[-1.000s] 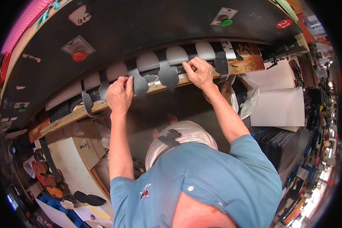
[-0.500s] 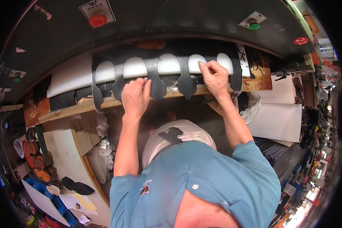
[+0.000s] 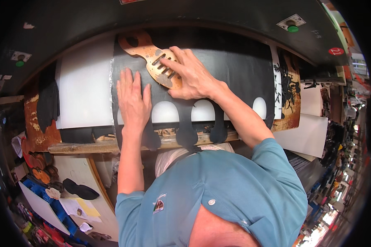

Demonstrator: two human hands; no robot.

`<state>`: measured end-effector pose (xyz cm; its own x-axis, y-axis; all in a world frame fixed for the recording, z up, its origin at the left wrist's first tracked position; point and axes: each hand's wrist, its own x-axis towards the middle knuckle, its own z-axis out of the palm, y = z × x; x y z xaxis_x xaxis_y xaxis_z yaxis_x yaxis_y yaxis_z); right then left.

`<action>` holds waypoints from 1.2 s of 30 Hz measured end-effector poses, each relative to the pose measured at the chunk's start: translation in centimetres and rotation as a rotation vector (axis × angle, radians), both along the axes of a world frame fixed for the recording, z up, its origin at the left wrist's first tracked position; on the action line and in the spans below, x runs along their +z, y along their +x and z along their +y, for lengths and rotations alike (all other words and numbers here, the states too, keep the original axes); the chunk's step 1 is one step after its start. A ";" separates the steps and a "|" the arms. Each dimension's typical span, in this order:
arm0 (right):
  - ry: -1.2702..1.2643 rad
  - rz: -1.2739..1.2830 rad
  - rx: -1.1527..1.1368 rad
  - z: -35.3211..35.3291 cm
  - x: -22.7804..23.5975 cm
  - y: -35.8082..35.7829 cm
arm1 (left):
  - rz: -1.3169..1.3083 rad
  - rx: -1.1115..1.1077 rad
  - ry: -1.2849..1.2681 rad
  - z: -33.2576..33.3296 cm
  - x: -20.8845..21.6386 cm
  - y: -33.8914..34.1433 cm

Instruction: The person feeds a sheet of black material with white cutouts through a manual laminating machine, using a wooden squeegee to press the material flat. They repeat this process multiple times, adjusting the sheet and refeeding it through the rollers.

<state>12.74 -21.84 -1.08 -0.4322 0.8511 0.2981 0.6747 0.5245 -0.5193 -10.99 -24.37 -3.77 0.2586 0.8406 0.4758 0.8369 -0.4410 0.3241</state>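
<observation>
- Dark machine panel [image 3: 193, 15] across the top of our view, a green button [image 3: 292, 29] on its right, a second green button [image 3: 20, 64] far to the left.
- Below it we have the bench, and on it a black sheet [image 3: 239, 57] spread wide over a white board [image 3: 84, 86].
- Look at the sheet's near edge: rounded gaps show us white, and dark tongues between them reach over a wooden rail [image 3: 86, 148].
- And there's our tan template [image 3: 152, 70], lying slantwise on the sheet left of centre, looped end up by the panel, slotted end toward us!
- Our right hand [image 3: 193, 76] has hold of that slotted end, half open around it, one finger across the slots, thumb at the lower tip.
- Our left hand [image 3: 132, 95] lies open and flat on the sheet, just beside the template, gripping nothing.
- Down to our left, a black sole-shaped piece [image 3: 81, 189] sits near some papers [image 3: 80, 209].
</observation>
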 end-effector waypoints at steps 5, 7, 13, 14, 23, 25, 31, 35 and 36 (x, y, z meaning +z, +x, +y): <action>-0.316 0.309 0.068 1.9 1.7 3.7 | -0.018 -0.009 -0.076 -0.1 -1.2 -0.5; -0.586 0.599 0.062 2.6 2.5 5.5 | 0.003 -0.006 -0.088 0.1 -0.7 -0.3; -0.695 0.900 0.061 0.1 2.7 4.6 | -0.371 -0.137 -0.311 -1.1 3.0 4.7; -0.730 0.982 0.032 -0.5 2.6 4.0 | -0.505 -0.186 -0.380 -1.6 3.5 5.8; -0.811 1.152 -0.065 -0.7 2.2 3.1 | -0.955 -0.004 -0.705 -1.7 2.6 2.0; -0.821 1.162 -0.085 -0.7 2.1 3.5 | -0.854 0.298 -0.457 -1.0 1.8 -2.5; -0.731 1.128 -0.110 -2.4 2.8 6.4 | -0.511 0.679 -0.165 3.5 -0.9 -24.2; -0.586 0.893 -0.169 -3.7 3.1 9.5 | -0.274 0.898 0.099 6.4 -1.5 -39.0; -0.548 0.842 -0.181 -4.0 2.9 10.1 | -0.231 0.918 0.062 7.0 -1.5 -42.2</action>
